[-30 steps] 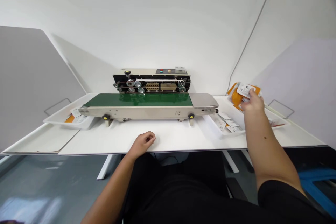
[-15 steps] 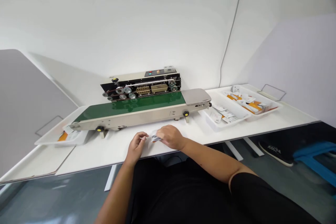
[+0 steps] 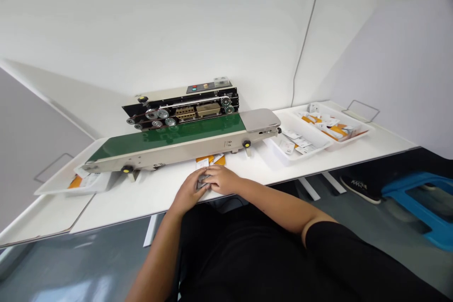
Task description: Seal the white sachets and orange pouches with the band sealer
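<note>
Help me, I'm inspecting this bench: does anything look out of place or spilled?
Loose packets lie on the table by the front edge of the conveyor, slightly odd since others sit in trays. I see no spill.

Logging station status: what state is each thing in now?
Left hand: fingers bent, right up against the other hand; grip unclear
Right hand: fingers bent; grip unclear
Loose packets: lying on the table, beyond the hands
Belt: running or stopped, can't tell
Machine: power, can't tell
Left bin: lidless, part-filled
Inner right bin: lidless, part-filled
Outer right bin: lidless, part-filled
</note>
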`<state>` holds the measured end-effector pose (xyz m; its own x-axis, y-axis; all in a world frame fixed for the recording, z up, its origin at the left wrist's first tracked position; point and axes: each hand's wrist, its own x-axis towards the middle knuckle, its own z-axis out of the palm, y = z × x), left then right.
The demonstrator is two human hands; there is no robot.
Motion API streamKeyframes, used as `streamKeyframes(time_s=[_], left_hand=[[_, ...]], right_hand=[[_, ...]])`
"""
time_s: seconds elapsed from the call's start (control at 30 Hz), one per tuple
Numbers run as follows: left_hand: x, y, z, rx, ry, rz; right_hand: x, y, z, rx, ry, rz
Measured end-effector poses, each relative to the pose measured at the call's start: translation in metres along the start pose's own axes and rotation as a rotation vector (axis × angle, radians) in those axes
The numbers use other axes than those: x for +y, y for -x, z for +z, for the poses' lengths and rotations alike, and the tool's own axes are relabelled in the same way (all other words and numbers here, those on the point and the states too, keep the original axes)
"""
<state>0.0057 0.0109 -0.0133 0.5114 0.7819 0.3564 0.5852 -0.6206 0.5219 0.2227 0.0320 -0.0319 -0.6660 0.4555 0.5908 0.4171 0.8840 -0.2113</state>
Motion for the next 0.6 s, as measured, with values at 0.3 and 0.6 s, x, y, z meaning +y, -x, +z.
streamKeyframes(time_s=[0.3, 0.6], left_hand=[[-0.004, 0.002, 0.005, 0.033, -0.060, -0.009], [0.000, 0.002, 0.006, 0.038, -0.045, 0.021]], right_hand=[[0.006, 0.003, 0.003, 0.062, -0.093, 0.107], [0.006, 0.008, 0.008, 0.050, -0.012, 0.086]])
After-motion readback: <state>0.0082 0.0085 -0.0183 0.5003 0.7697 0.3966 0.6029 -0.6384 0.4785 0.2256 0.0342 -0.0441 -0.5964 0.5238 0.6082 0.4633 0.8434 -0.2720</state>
